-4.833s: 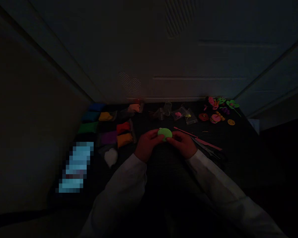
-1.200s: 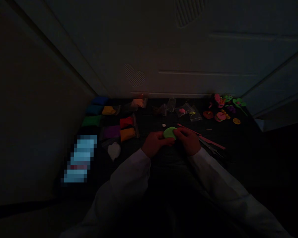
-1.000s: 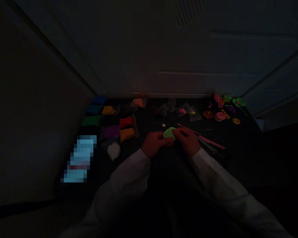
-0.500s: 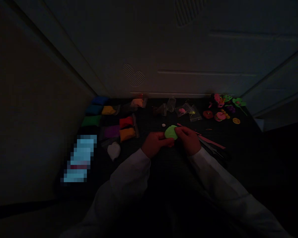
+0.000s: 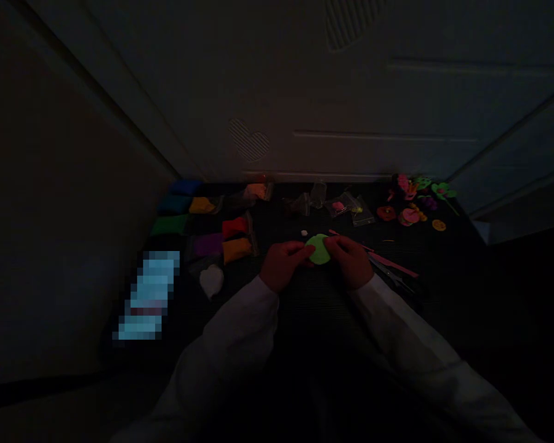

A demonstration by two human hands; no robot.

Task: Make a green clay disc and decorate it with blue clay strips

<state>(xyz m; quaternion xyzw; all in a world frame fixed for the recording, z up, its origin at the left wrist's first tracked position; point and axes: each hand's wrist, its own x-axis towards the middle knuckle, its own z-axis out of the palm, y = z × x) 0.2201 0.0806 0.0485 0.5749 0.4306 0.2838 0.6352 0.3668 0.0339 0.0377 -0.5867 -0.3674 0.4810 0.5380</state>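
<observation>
Between my two hands is a flattened round piece of light green modelling clay [image 5: 320, 250]. My left hand [image 5: 282, 263] pinches its left edge, the thumb lying over the face. On the right edge, the thumb and fingers of my right hand [image 5: 352, 261] are closed on it. A small white lump [image 5: 304, 233] lies on the dark table just beyond my left hand. Scissors [image 5: 394, 276] and a pink strip-like tool [image 5: 394, 264] lie beside my right hand, partly behind it.
Bags of coloured clay lie at the left, among them red [image 5: 235, 227], orange [image 5: 237, 250] and purple [image 5: 207, 244], with a white lump [image 5: 211, 281] nearer. A blurred lit screen [image 5: 150, 295] is at far left. Finished-looking clay figures [image 5: 410, 215] stand at back right, before a pale panel [image 5: 277, 80].
My left thumb has shifted from below the green clay up onto its face, and the left hand moved slightly left. More of the clay's round outline shows. My right hand has barely moved.
</observation>
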